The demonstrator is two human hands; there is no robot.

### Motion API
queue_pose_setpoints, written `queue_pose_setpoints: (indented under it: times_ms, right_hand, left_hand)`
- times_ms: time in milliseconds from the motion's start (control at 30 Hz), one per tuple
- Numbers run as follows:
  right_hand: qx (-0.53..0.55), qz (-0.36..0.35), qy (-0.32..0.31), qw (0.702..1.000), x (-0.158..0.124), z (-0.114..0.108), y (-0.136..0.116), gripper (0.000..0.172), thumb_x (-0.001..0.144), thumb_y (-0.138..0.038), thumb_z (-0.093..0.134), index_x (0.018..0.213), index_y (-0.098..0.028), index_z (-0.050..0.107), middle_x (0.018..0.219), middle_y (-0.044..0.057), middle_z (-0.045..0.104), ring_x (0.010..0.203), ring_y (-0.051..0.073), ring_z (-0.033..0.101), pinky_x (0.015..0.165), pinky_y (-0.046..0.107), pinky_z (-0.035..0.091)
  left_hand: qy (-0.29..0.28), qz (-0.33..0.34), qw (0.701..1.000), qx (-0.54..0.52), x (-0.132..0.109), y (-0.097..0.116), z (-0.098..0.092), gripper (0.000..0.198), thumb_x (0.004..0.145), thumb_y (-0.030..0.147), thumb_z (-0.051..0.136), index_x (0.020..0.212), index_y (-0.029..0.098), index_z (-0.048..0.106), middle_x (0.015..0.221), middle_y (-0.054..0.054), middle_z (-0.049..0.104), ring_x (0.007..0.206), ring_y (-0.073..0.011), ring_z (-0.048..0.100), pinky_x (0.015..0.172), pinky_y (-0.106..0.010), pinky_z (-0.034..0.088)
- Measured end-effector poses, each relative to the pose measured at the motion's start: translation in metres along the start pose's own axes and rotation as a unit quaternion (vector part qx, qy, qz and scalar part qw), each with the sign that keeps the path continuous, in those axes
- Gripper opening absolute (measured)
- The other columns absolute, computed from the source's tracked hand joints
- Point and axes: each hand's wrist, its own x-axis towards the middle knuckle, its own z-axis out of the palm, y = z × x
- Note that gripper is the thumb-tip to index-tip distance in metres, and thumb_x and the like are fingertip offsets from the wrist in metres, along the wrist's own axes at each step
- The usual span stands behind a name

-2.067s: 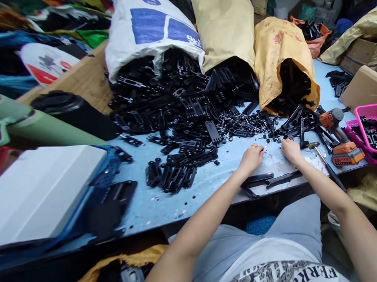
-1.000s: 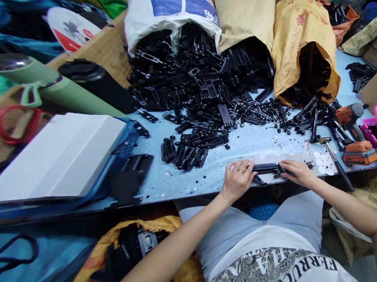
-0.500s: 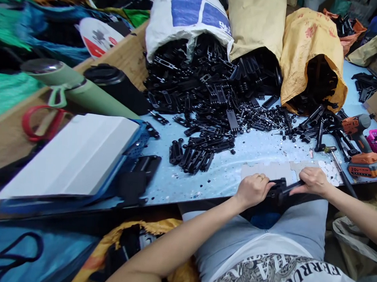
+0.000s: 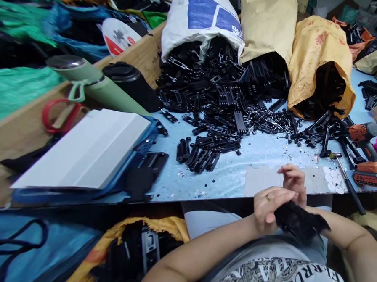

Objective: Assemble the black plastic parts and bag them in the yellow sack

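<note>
A black plastic part (image 4: pixel 301 223), blurred by motion, is tilted above my lap. My left hand (image 4: pixel 269 206), with a ring on one finger, grips its left end. Just behind the left hand my right hand (image 4: pixel 293 180) is raised, its fingers apart and loosely bent. Nothing shows in the right hand; whether its palm touches the part is hidden. Beneath the hands lies a strip of grey card (image 4: pixel 259 180) at the table's front edge. Round white stickers (image 4: pixel 333 180) lie to its right.
Black parts (image 4: pixel 206 95) are heaped before a white sack (image 4: pixel 207 15), beside loose screws (image 4: pixel 265 119). A cordless drill (image 4: pixel 369 154) and a hammer (image 4: pixel 347 179) lie right. At left are a white box (image 4: pixel 87 148), red scissors (image 4: pixel 63 117) and a green bottle (image 4: pixel 99 88).
Both hands have come together and the black part has moved nearer my body. My right hand has let go of it and risen behind the left. The view has shifted slightly left.
</note>
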Motion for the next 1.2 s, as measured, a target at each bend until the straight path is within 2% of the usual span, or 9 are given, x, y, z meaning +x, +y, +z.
queue_pose_setpoints:
  times_ms: [67,167,333,433,533,700,833,1033,1200]
  right_hand:
    - [-0.058,-0.056,0.049,0.996,0.031,-0.002,0.024,0.051,0.088,-0.060,0.014,0.100,-0.025,0.049,0.109,0.009,0.049,0.108,0.024,0.047,0.091,0.045,0.039]
    - [-0.231,-0.108,-0.082,0.963,0.105,-0.024,0.061,0.040,0.090,-0.051,0.028,0.097,-0.022,0.054,0.109,0.010,0.054,0.106,0.025,0.048,0.094,0.044,0.036]
    - [-0.542,-0.058,-0.208,0.812,0.237,-0.054,0.116,0.031,0.090,-0.025,0.038,0.115,-0.012,0.051,0.115,0.016,0.055,0.106,0.027,0.046,0.089,0.038,0.037]
    - [-0.649,-0.043,-0.285,0.704,0.284,-0.045,0.141,0.037,0.088,-0.011,0.033,0.121,-0.012,0.049,0.121,0.017,0.052,0.110,0.027,0.044,0.086,0.038,0.037]
    - [-0.678,-0.035,-0.323,0.659,0.308,-0.027,0.163,0.040,0.087,-0.006,0.030,0.120,-0.014,0.050,0.122,0.017,0.053,0.112,0.027,0.044,0.084,0.039,0.038]
    - [-0.666,-0.019,-0.357,0.655,0.330,-0.011,0.190,0.031,0.086,-0.008,0.036,0.107,-0.015,0.058,0.109,0.015,0.061,0.103,0.025,0.051,0.081,0.038,0.039]
    - [-0.667,-0.031,-0.325,0.669,0.338,-0.013,0.177,0.030,0.080,-0.013,0.046,0.108,-0.012,0.054,0.107,0.016,0.061,0.102,0.027,0.051,0.082,0.039,0.039]
    - [-0.413,-0.187,-0.141,0.880,0.250,-0.029,0.089,0.038,0.079,-0.027,0.054,0.116,-0.018,0.048,0.108,0.011,0.058,0.101,0.023,0.055,0.087,0.039,0.045]
    - [-0.245,-0.153,-0.288,0.913,0.104,-0.074,0.051,0.019,0.080,-0.026,0.058,0.099,-0.024,0.056,0.102,0.007,0.061,0.094,0.020,0.061,0.080,0.036,0.051]
  left_hand:
    - [-0.018,0.028,0.993,0.113,-0.004,-0.029,-0.001,0.065,0.093,0.051,0.007,0.118,0.014,0.055,0.094,-0.013,0.066,0.088,-0.0193,0.063,0.071,-0.030,0.049]
    - [-0.110,-0.041,0.938,0.326,-0.002,-0.083,-0.009,0.071,0.090,0.059,0.011,0.117,0.012,0.058,0.093,-0.015,0.066,0.082,-0.0221,0.063,0.068,-0.032,0.046]
    - [-0.304,-0.200,0.806,0.467,0.027,-0.160,-0.018,0.065,0.086,0.061,0.032,0.109,0.008,0.061,0.091,-0.019,0.064,0.086,-0.0285,0.060,0.073,-0.037,0.044]
    - [-0.273,-0.205,0.797,0.498,0.049,-0.179,-0.031,0.052,0.089,0.049,0.039,0.118,0.009,0.055,0.110,-0.019,0.059,0.109,-0.0296,0.051,0.089,-0.039,0.040]
    - [-0.194,-0.222,0.794,0.532,0.066,-0.181,-0.073,0.040,0.089,0.032,0.041,0.124,0.013,0.049,0.122,-0.015,0.053,0.116,-0.0266,0.044,0.095,-0.037,0.036]
    - [-0.091,-0.474,0.601,0.637,0.062,-0.173,-0.196,0.037,0.082,0.019,0.041,0.114,0.004,0.053,0.115,-0.024,0.055,0.106,-0.0331,0.051,0.080,-0.040,0.044]
    - [-0.177,-0.625,0.496,0.576,0.038,-0.169,-0.259,0.039,0.079,0.030,0.046,0.101,0.001,0.061,0.106,-0.027,0.060,0.094,-0.0343,0.059,0.075,-0.041,0.046]
    - [-0.162,-0.627,0.543,0.534,0.023,-0.146,-0.254,0.038,0.078,0.039,0.047,0.096,0.009,0.062,0.090,-0.017,0.067,0.080,-0.0278,0.063,0.068,-0.034,0.048]
    - [-0.115,-0.479,0.688,0.533,0.018,-0.091,-0.206,0.032,0.077,0.025,0.049,0.105,0.012,0.056,0.094,-0.012,0.063,0.089,-0.0242,0.061,0.079,-0.033,0.049]
